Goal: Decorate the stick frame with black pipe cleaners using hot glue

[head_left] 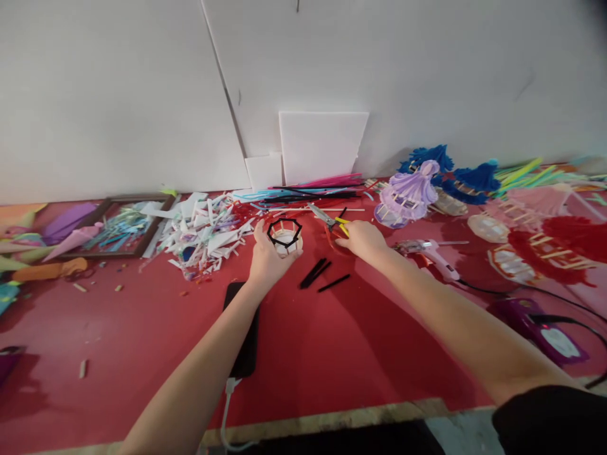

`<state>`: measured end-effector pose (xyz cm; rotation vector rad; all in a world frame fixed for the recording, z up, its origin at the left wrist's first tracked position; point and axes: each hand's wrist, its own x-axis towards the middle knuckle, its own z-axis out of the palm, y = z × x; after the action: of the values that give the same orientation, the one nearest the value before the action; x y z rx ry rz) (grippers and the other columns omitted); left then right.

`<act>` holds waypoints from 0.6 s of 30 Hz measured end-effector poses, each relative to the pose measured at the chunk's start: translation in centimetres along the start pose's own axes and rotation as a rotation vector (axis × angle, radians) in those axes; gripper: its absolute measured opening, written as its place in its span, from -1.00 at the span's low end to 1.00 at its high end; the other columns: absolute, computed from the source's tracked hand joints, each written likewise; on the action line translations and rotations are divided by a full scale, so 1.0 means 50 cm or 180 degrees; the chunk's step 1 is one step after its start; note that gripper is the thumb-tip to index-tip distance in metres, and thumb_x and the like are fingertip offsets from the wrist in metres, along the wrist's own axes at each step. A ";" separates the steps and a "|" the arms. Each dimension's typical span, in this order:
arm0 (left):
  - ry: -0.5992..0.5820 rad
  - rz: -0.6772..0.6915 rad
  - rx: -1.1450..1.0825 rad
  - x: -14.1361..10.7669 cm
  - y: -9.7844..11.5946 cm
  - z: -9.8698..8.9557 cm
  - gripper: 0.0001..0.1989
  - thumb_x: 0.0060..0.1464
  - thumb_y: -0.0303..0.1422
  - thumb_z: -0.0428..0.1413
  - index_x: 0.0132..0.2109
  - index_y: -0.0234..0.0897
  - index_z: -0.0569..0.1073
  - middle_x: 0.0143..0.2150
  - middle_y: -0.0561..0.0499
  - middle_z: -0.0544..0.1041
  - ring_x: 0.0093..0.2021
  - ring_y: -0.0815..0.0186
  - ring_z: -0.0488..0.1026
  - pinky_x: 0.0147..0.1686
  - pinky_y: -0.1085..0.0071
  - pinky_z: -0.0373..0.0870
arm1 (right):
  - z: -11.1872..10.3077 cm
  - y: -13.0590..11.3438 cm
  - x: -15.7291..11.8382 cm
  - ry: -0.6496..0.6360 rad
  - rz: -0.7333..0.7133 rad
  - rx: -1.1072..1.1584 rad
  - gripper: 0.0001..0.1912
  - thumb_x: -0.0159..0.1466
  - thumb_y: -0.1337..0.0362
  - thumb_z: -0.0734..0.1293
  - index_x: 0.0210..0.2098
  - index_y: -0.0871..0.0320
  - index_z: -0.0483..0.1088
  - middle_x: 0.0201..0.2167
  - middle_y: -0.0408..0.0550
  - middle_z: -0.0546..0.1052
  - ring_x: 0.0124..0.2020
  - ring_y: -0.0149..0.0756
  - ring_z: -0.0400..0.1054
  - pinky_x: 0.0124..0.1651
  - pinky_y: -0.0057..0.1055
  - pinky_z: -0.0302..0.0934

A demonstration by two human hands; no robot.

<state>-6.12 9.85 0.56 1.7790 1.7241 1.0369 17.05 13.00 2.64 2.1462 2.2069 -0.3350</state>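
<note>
My left hand (266, 260) holds a small round stick frame (286, 243) upright, thumb and fingers around its sides. A black, many-sided ring tops this frame, over light wooden sticks and a pale base. To the right, my right hand (363, 240) has its fingers closed on the yellow handle of a pair of scissors (327, 218). The blades point away to the left, slightly apart. Several short black strips (313, 273) lie on the red table between my hands. Part of the scissor handle is hidden by my fingers.
White scraps (203, 234) are heaped to the left, and pipe cleaners (308, 194) lie behind. A phone (246, 347) with a cable sits under my left forearm. A glue gun (434, 256), a purple device (540, 332) and fuzzy lantern-like pieces (410, 193) stand right.
</note>
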 end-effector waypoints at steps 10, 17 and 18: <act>-0.0281 -0.0128 0.0319 -0.058 0.016 -0.061 -0.12 -0.12 -0.29 0.24 0.27 -0.33 -0.03 -0.13 -0.15 0.53 -0.04 0.02 0.53 -0.06 0.12 0.40 | 0.000 0.002 -0.040 0.0293 -0.1216 0.0172 -0.70 0.30 0.26 0.32 0.02 0.16 0.43 0.12 0.12 0.44 0.17 -0.04 0.29 0.22 -0.05 0.17; -0.0348 0.0046 0.0250 -0.123 0.015 -0.060 -0.10 -0.08 -0.23 0.24 0.28 -0.35 -0.07 -0.09 -0.19 0.50 -0.09 0.08 0.54 -0.09 0.14 0.43 | 0.064 -0.028 -0.128 0.0066 -0.2464 0.0612 -0.50 0.24 0.40 0.35 0.17 0.15 0.34 0.19 0.05 0.42 0.22 -0.21 0.26 0.29 -0.25 0.11; -0.0379 0.0071 0.0227 -0.132 0.014 -0.056 -0.11 -0.06 -0.24 0.24 0.28 -0.35 -0.08 -0.10 -0.17 0.50 -0.11 0.11 0.54 -0.10 0.16 0.44 | 0.076 -0.022 -0.128 0.0120 -0.2427 0.0661 -0.56 0.28 0.42 0.30 0.16 0.20 0.35 0.14 0.09 0.46 0.18 -0.21 0.30 0.27 -0.24 0.14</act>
<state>-7.42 2.79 1.47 1.8682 1.6914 0.8696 15.74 5.98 0.22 1.2754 3.0427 -0.5636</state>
